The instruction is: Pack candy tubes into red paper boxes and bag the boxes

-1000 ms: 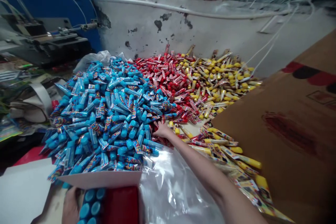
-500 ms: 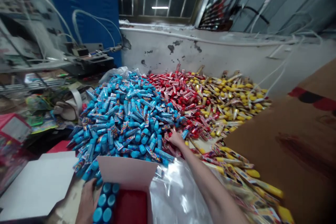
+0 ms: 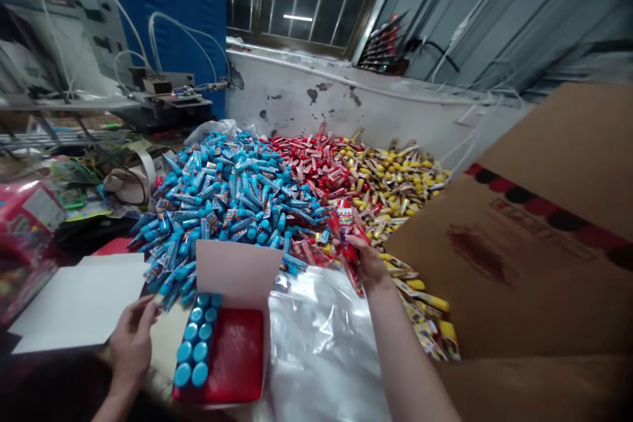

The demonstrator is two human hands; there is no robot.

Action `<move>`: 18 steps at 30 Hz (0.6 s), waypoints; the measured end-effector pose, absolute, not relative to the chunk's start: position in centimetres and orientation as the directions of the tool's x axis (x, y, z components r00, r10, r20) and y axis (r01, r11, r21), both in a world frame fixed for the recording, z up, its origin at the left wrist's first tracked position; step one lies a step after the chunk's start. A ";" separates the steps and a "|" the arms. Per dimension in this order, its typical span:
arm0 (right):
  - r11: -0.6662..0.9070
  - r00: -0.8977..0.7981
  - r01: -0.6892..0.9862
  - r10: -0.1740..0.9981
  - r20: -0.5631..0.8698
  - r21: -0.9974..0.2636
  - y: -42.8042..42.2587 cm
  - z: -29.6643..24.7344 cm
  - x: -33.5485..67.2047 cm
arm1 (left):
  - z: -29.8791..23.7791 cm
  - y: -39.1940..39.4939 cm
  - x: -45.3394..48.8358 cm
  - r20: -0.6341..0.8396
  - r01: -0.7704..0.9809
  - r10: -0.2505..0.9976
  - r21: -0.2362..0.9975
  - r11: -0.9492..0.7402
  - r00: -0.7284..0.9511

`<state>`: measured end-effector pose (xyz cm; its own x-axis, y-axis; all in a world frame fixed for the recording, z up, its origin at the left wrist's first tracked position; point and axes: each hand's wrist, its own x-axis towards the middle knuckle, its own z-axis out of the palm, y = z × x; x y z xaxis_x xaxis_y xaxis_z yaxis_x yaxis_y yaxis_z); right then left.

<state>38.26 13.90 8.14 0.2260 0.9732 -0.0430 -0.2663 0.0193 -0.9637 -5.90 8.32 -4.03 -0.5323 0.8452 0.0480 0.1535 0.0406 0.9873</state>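
An open box (image 3: pixel 205 397) with a red inside stands before me, its pale flap (image 3: pixel 237 265) raised. Blue-capped tubes (image 3: pixel 200 351) fill its left side in two upright rows; the right side shows bare red. My left hand (image 3: pixel 131 339) hovers left of the box, fingers loosely bent and apart, holding nothing visible. Over the front of the red pile, my right hand (image 3: pixel 366 260) grips red candy tubes (image 3: pixel 345 217) with printed labels; their exact number is hidden. Blue tubes (image 3: pixel 237 191) and red tubes (image 3: pixel 316 161) lie heaped behind the box.
Yellow-capped tubes (image 3: pixel 395 175) are heaped at the back right. A large cardboard carton (image 3: pixel 514 264) blocks the right side. Clear plastic bags (image 3: pixel 321 343) lie right of the box, white card (image 3: pixel 84 303) to the left. A blue machine panel (image 3: pixel 168 6) stands behind.
My right hand has risen from the pile and moved right, now with red tubes in it. My left hand has drawn away from the box to the left. The view has shifted.
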 end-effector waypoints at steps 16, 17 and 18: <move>0.055 0.218 0.048 0.974 0.064 -0.997 1.1 3.7 16.5 | 7.0 2.5 9.2 -0.412 -0.681 0.841 0.504 0.531 0.351; 0.068 0.205 0.116 0.974 0.091 -0.991 1.1 3.4 16.7 | 6.5 2.9 9.1 -0.435 -0.675 0.818 0.477 0.563 0.376; 0.078 0.188 0.176 0.976 0.111 -0.981 1.0 3.3 17.0 | 6.0 3.3 8.9 -0.456 -0.664 0.794 0.452 0.596 0.403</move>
<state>16.98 1.04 3.29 0.1881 0.9758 0.1113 0.1761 0.0780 -0.9813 8.85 3.29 6.04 0.4026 0.7936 -0.4561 -0.6638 0.5963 0.4515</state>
